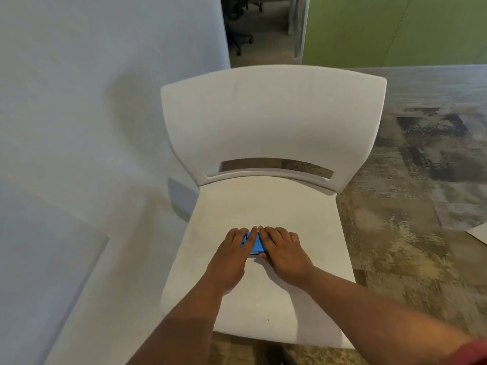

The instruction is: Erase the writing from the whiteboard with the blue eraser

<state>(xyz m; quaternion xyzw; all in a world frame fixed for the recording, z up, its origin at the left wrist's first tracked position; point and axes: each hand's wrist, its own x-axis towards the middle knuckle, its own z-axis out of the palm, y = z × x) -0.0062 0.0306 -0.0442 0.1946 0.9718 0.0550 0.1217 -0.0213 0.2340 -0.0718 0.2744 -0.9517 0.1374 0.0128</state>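
Observation:
The blue eraser (256,245) lies on the seat of a white chair (266,204), near the seat's middle. Both my hands are laid over it, and only a strip of blue shows between them. My left hand (233,255) covers the eraser's left side with its fingers across the top. My right hand (284,252) covers the right side, its thumb tucked at the eraser's near end. At the lower left a pale, smooth panel (39,259) leans along the wall; I see no writing on it and cannot tell whether it is the whiteboard.
The chair's backrest (274,114) rises behind the seat. A grey-white wall (79,88) runs along the left. Mottled brown carpet (408,219) spreads to the right, with a green wall (395,30) and a doorway onto office chairs (261,30) beyond.

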